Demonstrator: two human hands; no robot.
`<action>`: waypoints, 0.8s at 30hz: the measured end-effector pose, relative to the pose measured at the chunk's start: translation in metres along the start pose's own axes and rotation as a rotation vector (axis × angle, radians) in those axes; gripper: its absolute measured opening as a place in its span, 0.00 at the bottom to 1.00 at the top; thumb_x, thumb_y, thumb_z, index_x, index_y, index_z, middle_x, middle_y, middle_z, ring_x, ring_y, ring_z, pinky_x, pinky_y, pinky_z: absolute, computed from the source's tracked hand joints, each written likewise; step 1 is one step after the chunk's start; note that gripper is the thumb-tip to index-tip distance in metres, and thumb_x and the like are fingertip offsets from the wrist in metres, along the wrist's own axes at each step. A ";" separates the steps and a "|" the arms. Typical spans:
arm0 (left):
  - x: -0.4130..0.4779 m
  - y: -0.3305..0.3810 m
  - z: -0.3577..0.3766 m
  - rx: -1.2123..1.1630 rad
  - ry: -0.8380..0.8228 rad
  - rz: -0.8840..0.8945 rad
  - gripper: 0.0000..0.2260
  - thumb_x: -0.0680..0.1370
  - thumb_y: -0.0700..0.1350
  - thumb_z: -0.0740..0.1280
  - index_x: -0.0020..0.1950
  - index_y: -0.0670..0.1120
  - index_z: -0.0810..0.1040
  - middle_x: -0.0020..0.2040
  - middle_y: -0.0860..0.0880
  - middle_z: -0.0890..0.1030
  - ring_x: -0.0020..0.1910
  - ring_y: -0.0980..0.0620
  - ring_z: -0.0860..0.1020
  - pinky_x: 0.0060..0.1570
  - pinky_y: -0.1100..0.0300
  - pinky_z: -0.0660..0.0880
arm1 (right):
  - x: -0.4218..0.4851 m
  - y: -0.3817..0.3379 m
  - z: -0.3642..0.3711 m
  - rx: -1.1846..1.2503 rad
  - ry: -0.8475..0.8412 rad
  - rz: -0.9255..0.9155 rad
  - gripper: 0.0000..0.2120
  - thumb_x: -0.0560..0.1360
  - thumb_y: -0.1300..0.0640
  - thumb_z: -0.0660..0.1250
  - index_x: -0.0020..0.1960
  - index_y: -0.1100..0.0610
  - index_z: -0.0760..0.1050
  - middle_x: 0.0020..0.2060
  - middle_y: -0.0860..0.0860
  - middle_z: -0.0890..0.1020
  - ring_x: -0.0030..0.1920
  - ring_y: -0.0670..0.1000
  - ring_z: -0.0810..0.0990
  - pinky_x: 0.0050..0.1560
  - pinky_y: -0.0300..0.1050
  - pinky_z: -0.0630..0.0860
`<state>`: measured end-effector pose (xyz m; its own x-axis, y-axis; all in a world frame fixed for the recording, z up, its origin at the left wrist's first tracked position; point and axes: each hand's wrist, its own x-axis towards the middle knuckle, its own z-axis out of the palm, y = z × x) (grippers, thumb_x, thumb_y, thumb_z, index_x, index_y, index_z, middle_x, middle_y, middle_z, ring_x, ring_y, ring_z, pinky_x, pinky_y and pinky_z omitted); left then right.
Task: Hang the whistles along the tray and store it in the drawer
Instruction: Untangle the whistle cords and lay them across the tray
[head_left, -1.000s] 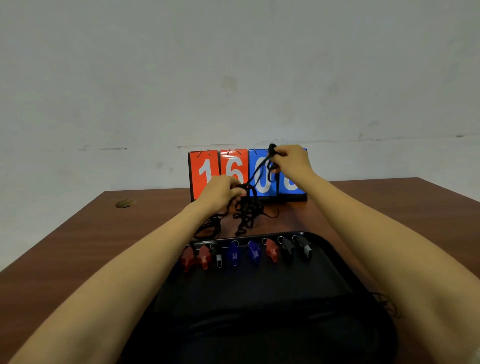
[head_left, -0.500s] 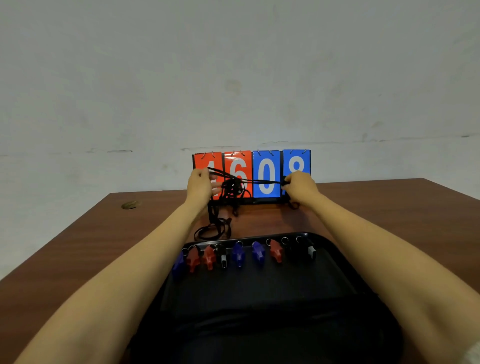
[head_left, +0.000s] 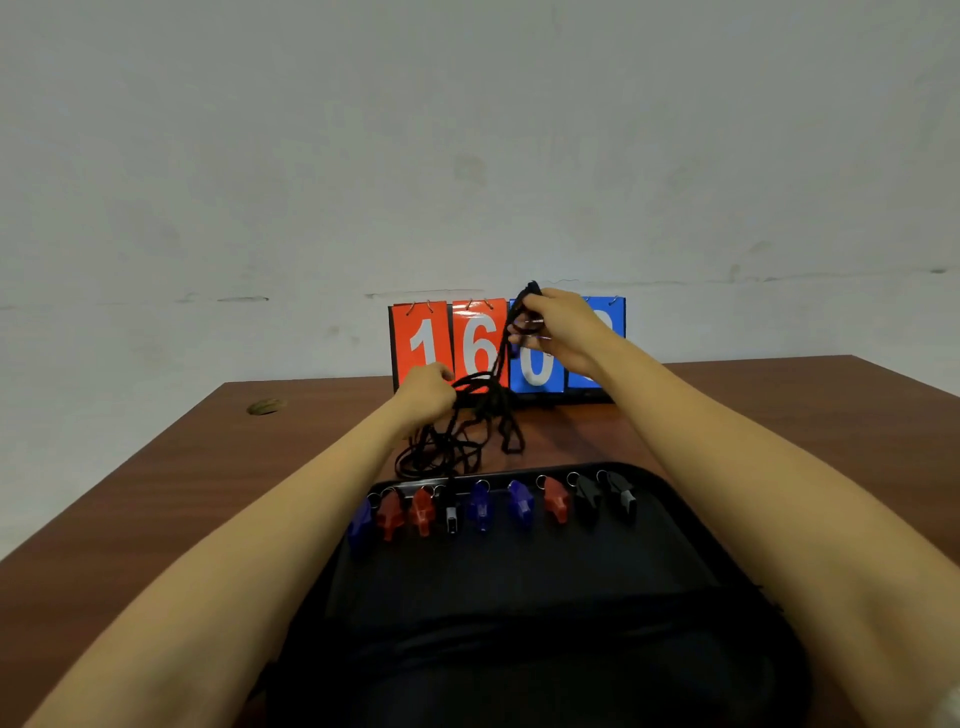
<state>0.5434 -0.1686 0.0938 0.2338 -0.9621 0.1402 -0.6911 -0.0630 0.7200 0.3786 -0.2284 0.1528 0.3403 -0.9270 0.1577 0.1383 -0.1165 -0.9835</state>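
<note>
Whistles (head_left: 480, 506) are lying in a row along the far edge of a black tray (head_left: 519, 597), which is sitting on the near middle of a brown wooden table (head_left: 182, 493). Counting from the left, the row is showing one blue, two red, one black with a pale end, two blue, one red and two black, each with a small metal ring at its far end.

Beyond the tray's far rim, a tangle of black cords (head_left: 452, 441) is lying heaped on the tabletop, with one loop trailing off to the right. Strands are rising from the heap to both hands. The left hand (head_left: 428, 392) is hovering just above the heap, its fingers curled in and clenching several strands. The right hand (head_left: 563, 330) is raised higher and further right, pinching a bunch of cord between thumb and fingertips so that a taut strand is running down and left to the tangle; a short black end is sticking up above its knuckles.

Behind the hands, a flip scoreboard (head_left: 447, 345) is standing at the far edge of the table against a pale wall (head_left: 467, 156), showing white digits on two red cards and two blue ones; the right hand is covering part of the blue cards. A small round hole (head_left: 266, 406) is showing in the tabletop at far left.
</note>
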 end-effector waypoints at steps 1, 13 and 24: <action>-0.001 0.002 0.000 -0.038 -0.004 0.044 0.23 0.75 0.30 0.56 0.70 0.41 0.67 0.58 0.42 0.73 0.45 0.51 0.75 0.39 0.62 0.70 | 0.000 0.001 0.000 -0.009 0.004 0.014 0.07 0.80 0.63 0.57 0.46 0.61 0.72 0.39 0.56 0.76 0.39 0.51 0.77 0.41 0.45 0.83; 0.016 0.001 0.014 -0.075 -0.154 0.257 0.15 0.75 0.48 0.70 0.59 0.44 0.76 0.48 0.46 0.75 0.47 0.51 0.73 0.48 0.60 0.69 | 0.003 -0.002 -0.017 0.168 0.006 0.051 0.08 0.81 0.61 0.54 0.46 0.60 0.70 0.44 0.57 0.78 0.41 0.54 0.80 0.38 0.48 0.81; 0.016 0.014 0.008 -0.502 0.084 0.251 0.09 0.79 0.41 0.61 0.40 0.46 0.65 0.38 0.47 0.70 0.38 0.51 0.72 0.38 0.65 0.72 | 0.014 0.013 -0.021 0.361 0.124 0.089 0.09 0.77 0.64 0.51 0.39 0.58 0.63 0.33 0.56 0.70 0.31 0.55 0.73 0.44 0.54 0.79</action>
<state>0.5325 -0.1868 0.1008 0.1721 -0.9057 0.3875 -0.3273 0.3184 0.8896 0.3655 -0.2507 0.1399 0.2532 -0.9666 0.0397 0.4393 0.0783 -0.8949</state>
